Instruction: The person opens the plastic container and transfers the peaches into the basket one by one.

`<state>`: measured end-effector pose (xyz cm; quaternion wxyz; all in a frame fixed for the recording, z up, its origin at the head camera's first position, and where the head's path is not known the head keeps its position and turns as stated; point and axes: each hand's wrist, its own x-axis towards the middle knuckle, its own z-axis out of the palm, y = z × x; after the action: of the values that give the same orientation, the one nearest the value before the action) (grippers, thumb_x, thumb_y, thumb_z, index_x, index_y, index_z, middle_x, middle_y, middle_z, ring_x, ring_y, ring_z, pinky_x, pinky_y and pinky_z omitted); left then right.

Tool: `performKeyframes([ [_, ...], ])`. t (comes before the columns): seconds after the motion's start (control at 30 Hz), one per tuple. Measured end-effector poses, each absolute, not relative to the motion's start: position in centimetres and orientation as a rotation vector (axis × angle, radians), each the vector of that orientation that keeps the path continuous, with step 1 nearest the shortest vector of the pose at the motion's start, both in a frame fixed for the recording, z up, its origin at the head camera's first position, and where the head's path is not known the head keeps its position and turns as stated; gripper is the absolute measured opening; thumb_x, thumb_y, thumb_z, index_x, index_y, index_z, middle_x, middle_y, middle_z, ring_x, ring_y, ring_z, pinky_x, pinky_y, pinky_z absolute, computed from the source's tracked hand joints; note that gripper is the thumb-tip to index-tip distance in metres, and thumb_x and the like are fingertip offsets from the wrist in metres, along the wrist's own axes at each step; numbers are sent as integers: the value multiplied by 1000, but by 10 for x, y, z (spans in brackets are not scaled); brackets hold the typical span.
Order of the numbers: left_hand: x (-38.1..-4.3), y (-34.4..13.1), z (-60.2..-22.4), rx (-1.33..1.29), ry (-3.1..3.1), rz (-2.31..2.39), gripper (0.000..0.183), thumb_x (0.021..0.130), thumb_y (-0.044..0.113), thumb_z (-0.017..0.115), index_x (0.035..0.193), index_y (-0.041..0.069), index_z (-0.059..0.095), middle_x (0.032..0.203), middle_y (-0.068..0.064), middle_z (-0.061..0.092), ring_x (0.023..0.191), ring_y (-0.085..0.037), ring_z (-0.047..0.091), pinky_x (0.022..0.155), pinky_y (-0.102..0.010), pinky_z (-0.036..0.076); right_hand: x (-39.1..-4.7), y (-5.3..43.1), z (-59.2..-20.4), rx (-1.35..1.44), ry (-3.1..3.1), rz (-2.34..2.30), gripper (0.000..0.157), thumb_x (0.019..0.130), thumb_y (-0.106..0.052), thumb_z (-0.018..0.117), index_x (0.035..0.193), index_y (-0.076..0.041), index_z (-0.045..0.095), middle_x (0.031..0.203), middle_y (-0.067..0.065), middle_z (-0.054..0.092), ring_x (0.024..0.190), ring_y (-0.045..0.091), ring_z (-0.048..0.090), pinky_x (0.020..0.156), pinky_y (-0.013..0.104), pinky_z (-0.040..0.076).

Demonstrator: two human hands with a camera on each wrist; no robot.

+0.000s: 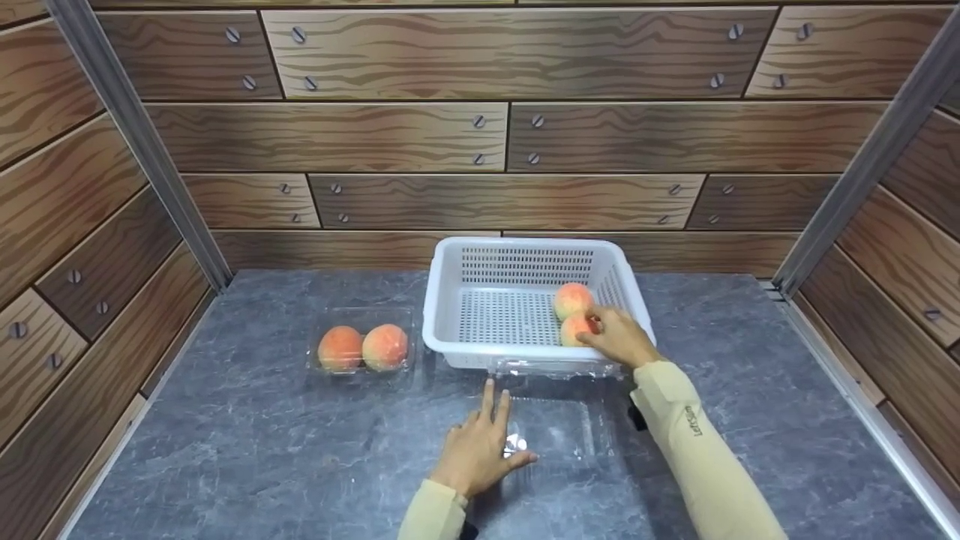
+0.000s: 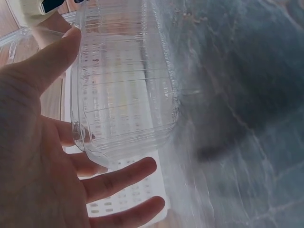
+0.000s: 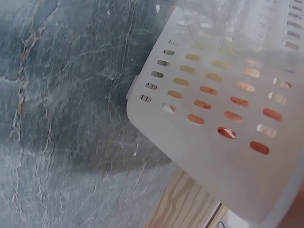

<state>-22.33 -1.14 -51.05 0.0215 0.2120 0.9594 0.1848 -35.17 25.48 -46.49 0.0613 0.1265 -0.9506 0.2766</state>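
Plainly, everything is turning on one front-to-back line: the right hand (image 1: 621, 335) is reaching over the right front corner of the white basket (image 1: 487, 319), while the open clear container (image 1: 559, 429) is lying on the near side of that same basket, toward the person and a little to the left of the reaching hand. The right hand is pinching the nearer peach (image 1: 572, 330) between thumb and fingers, and that fruit is sitting inside the basket with the front wall standing between it and the container. The farther peach (image 1: 573, 300) is resting right behind it, seemingly touching. Being round, the fruit is offering no long axis; the basket is running its length left to right, and the container seems to be spreading the same way, its raised part standing just before the basket's front wall.

The left hand (image 1: 472, 450) is holding no fruit — its fingers are reaching forward, spread and mostly straight, at the container's left edge. Whether its thumb is pressing the plastic I cannot tell. So the right hand is being nearer to the loose fruit, the left nearer to the container. Farther left — well apart from both hands — a filled clear container (image 1: 364, 316) is standing on the table (image 1: 262, 450), holding two peaches side by side.
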Motion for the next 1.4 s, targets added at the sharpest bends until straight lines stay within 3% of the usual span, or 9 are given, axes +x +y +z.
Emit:
performKeyframes([
  [0.17, -223, -12, -512, 657, 2963, 589, 101, 87, 62, 68, 157, -1, 31, 164, -26, 19, 126, -45, 54, 95, -65, 49, -347, 255, -466, 407, -2820, 845, 27, 88, -13, 73, 103, 7, 65, 91, 16, 61, 90, 36, 58, 83, 54, 49],
  [0.4, -224, -14, -513, 662, 2960, 584, 101, 87, 62, 68, 157, -2, 30, 164, -26, 19, 126, -46, 54, 94, -65, 49, -339, 256, -467, 487, -2694, 874, 33, 86, -7, 76, 110, 14, 65, 108, 31, 66, 106, 49, 60, 96, 60, 47],
  [0.73, -221, -15, -515, 668, 2990, 591, 100, 88, 62, 68, 155, -4, 33, 164, -24, 21, 126, -44, 55, 92, -62, 51, -323, 256, -465, 457, -2682, 962, 36, 90, -8, 74, 114, 15, 64, 115, 31, 63, 114, 49, 56, 105, 61, 40],
  [1.13, -220, -15, -515, 665, 2986, 587, 99, 89, 63, 66, 154, -5, 35, 163, -24, 22, 128, -46, 52, 96, -63, 49, -302, 255, -472, 424, -2511, 1034, 25, 87, -3, 74, 107, 11, 68, 114, 28, 64, 113, 48, 56, 103, 62, 40],
  [1.4, -220, -15, -516, 684, 3024, 571, 100, 87, 63, 67, 153, -6, 36, 164, -24, 20, 123, -45, 56, 91, -61, 52, -287, 253, -482, 394, -2361, 956, 22, 82, 0, 75, 101, 11, 69, 109, 28, 65, 107, 48, 55, 97, 63, 41],
])
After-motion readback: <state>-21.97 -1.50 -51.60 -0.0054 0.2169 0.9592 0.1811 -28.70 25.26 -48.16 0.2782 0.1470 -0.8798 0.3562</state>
